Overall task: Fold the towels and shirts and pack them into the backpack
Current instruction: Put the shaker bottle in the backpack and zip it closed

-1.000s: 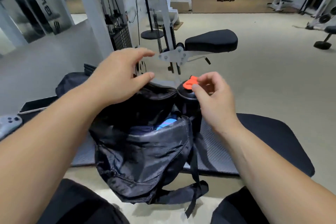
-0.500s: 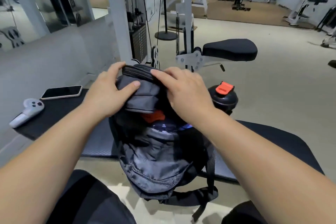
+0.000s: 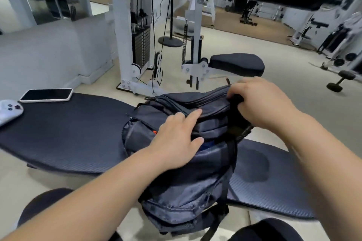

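Now, backpack (image 3: 182,188): leaning at the near edge of the counter (image 3: 68,133), between the two forearms, top flap (image 3: 195,98) folding over the main opening.
contents: bits of orange and blue fabric are showing in the gap under the flap; towel or shirt, cannot tell.
left hand (image 3: 176,143): lying flat on the flap, fingers (image 3: 191,114) straight, slightly spread, pressing down.
right hand (image 3: 262,103): gripping the far right top corner of the backpack, fingers (image 3: 238,89) curling tight round something dark; zipper pull or handle, cannot tell.
step: probably closing up the bag, packing looking nearly done.
doing it well: pressing with the left palm so the fabric is sitting below the zipper line; pulling along the track, not upward; tucking the orange bit in first so it is not catching.
risk: bag tipping off the near edge if pulling too hard.
others: phone (image 3: 46,95) and controller (image 3: 9,108) lying at the far left of the counter, well apart from the bag.
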Demonstrator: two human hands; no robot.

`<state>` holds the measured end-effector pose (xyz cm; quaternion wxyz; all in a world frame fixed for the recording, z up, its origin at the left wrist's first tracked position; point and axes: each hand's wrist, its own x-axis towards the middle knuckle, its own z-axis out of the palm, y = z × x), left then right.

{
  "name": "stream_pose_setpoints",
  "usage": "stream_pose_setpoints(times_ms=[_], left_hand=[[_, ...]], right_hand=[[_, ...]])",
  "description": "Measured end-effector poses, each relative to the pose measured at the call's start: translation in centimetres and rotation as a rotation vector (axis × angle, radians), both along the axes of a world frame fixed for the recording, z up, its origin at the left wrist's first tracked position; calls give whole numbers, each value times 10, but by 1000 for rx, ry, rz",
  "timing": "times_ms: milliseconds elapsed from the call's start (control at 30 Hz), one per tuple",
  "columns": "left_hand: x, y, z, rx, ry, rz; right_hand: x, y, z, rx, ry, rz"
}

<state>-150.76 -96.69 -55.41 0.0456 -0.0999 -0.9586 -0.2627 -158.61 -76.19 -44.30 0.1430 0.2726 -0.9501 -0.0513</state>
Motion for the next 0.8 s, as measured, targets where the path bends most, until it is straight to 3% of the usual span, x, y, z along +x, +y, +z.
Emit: stream_pose_setpoints(times_ms=[133,233,333,433,633,800], left_hand=[[2,12,1,35,-44,-86],[5,-7,12,101,-33,-110],[12,-47,20,245,68,50],[13,-96,15,241,139,269],[10,-152,-24,175,-172,344],[9,-149,-47,312,-164,272]], right_hand=[[16,-34,18,-37,-144,226],[13,-56,-4,71,-229,218],[11,-56,-33,215,-176,108],[15,-63,-49,284,-180,52],[21,-94,-70,325,-242,140],[25,-125,-78,161,-329,228]])
